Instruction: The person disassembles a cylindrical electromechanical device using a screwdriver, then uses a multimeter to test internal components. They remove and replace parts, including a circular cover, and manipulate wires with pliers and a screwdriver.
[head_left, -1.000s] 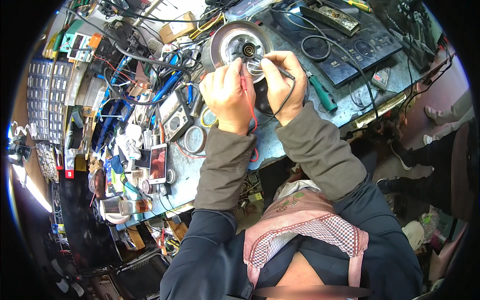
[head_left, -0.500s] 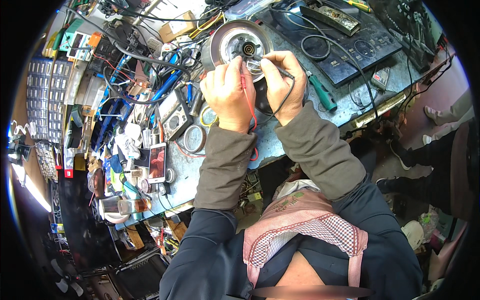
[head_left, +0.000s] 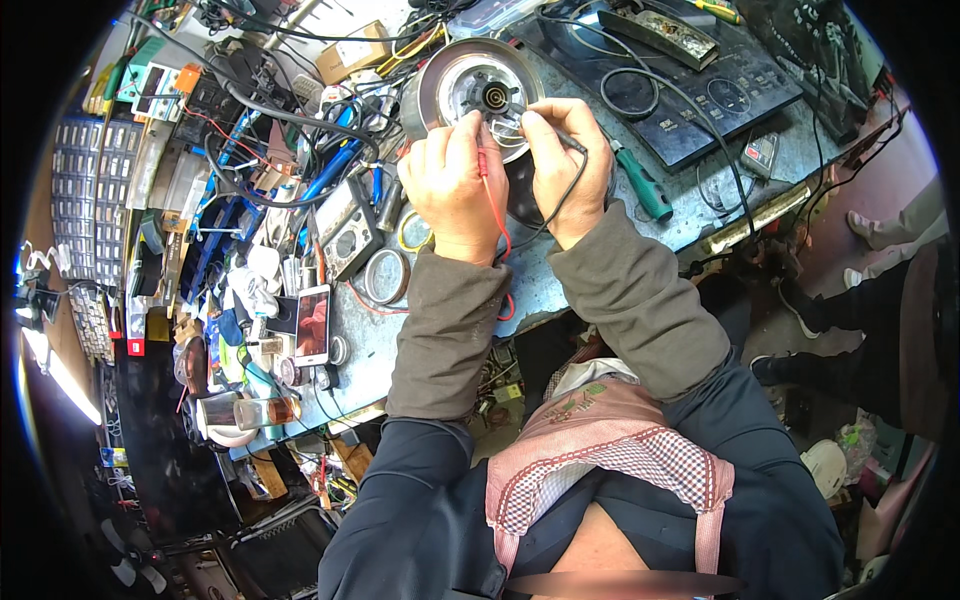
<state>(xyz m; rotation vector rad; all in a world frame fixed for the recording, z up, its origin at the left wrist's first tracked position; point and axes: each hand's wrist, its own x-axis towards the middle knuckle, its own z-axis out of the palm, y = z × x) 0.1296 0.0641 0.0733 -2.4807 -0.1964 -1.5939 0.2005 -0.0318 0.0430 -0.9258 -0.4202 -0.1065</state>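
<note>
My left hand [head_left: 452,190] is closed around a red multimeter probe [head_left: 482,163], its red lead running down past the wrist. Between the fingers of my right hand [head_left: 570,165] is a black probe [head_left: 572,145] with a black lead. Both hands meet at the near rim of a round metal appliance base [head_left: 432,88], which has a dark round connector [head_left: 495,97] at its centre. Pale wires [head_left: 508,128] show between my fingertips. The probe tips are too small to make out. An analog multimeter [head_left: 350,232] lies left of my left hand.
A green-handled screwdriver [head_left: 645,185] lies right of my right hand. Beyond it is a black glass cooktop panel [head_left: 690,110] with a looped cable. Tape rolls [head_left: 386,276], a phone [head_left: 313,325] and a glass cup [head_left: 265,412] stand at left among tangled cables. People's legs [head_left: 900,225] are at far right.
Almost nothing differs. Both hands keep their hold on the probes, with only a slight shift at the appliance base.
</note>
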